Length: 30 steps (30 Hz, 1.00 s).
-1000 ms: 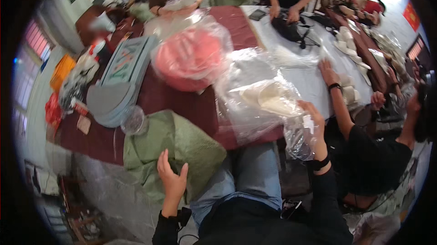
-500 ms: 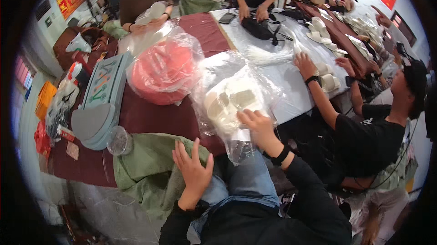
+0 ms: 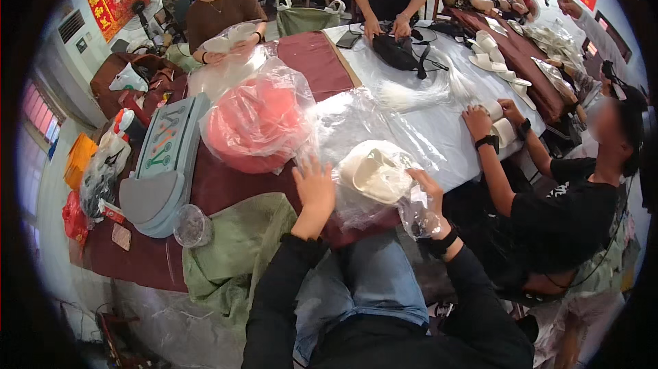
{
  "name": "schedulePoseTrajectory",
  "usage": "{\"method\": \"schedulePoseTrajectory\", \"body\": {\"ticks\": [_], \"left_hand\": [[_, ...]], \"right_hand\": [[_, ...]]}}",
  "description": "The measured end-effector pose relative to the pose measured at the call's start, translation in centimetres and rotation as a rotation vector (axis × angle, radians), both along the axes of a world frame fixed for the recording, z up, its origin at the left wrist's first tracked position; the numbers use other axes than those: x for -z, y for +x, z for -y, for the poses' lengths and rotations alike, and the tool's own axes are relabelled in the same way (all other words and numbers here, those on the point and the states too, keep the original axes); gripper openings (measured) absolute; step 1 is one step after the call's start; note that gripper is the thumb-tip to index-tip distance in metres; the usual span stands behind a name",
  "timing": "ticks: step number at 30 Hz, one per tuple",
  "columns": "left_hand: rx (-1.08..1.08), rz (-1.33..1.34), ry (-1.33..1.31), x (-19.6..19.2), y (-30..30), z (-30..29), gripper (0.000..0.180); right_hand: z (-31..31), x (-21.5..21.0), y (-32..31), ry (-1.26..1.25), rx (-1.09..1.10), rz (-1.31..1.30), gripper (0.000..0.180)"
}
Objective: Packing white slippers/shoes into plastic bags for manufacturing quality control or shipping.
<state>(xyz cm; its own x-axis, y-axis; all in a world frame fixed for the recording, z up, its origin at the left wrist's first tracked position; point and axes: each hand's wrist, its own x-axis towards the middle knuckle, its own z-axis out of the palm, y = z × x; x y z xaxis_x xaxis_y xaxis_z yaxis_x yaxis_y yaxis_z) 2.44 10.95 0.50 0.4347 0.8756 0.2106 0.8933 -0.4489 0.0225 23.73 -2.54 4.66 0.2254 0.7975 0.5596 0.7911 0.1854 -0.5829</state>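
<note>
A pair of cream sandals [image 3: 377, 171] lies at the table's front edge with a clear plastic bag [image 3: 360, 118] around it. At the right side of the sandals, my right hand [image 3: 432, 203] is closed on their edge, and loose plastic bunches by its wrist. My left hand [image 3: 317, 191] is open, fingers stretched out, by the left side of the bag; whether it presses on the plastic I cannot tell. Just beyond it sits a large pink-red bundle [image 3: 257, 125] wrapped in clear plastic.
On the left stand a grey-blue case [image 3: 164, 143] and a clear tub [image 3: 192, 226]. Green cloth [image 3: 240, 239] hangs over the near edge. At right a co-worker's hands [image 3: 480, 122] touch cream sandals; across the table another person handles a black bag [image 3: 397, 52]. White strands [image 3: 418, 91] lie between.
My right hand has moved from on top of the sandals to their right edge. The sandals have turned and shifted slightly right. My left hand has reached forward to the bag's left side.
</note>
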Motion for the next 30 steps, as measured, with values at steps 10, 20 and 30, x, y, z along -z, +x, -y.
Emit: {"method": "schedulePoseTrajectory", "body": {"ticks": [10,20,30], "left_hand": [[-0.165,0.271,-0.330,4.5,2.8,-10.0,0.056],[-0.211,-0.020,-0.147,5.8,1.8,-12.5,0.037],[-0.147,-0.250,0.011,6.8,2.3,-12.1,0.042]], "right_hand": [[0.3,-0.1,-0.4,0.071,-0.049,-0.022,0.042],[1.5,2.6,0.6,-0.019,-0.137,-0.193,0.040],[3.5,-1.2,0.6,0.082,-0.079,-0.193,0.039]]}}
